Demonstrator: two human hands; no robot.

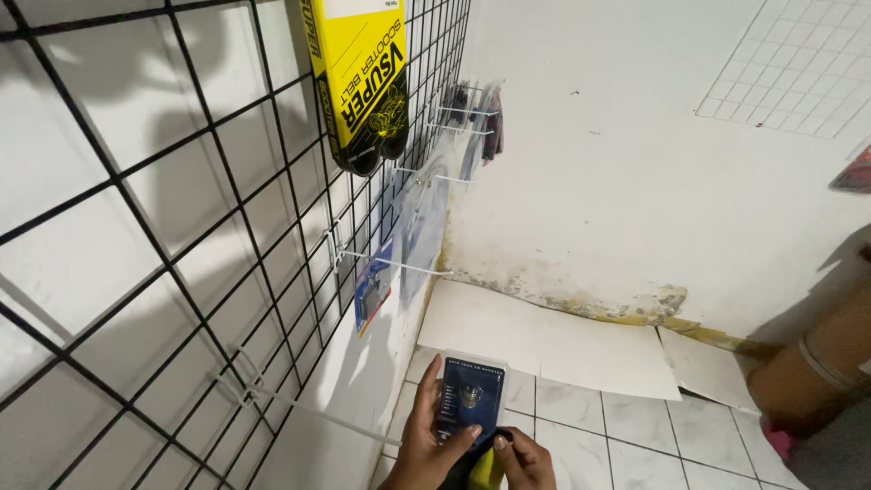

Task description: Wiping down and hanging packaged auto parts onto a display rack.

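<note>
While both hands (472,449) grip, package (471,399) upright

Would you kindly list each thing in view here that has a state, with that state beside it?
Blue blister pack: upright, gripped in left hand.
Right hand: fingertips on a yellow-and-black item under the pack.
Yellow sleeve package: hanging on black wire grid.
White hook: bare.
Blue card: hanging against the grid.
White sheets: lying flat on the tiled floor.
</note>
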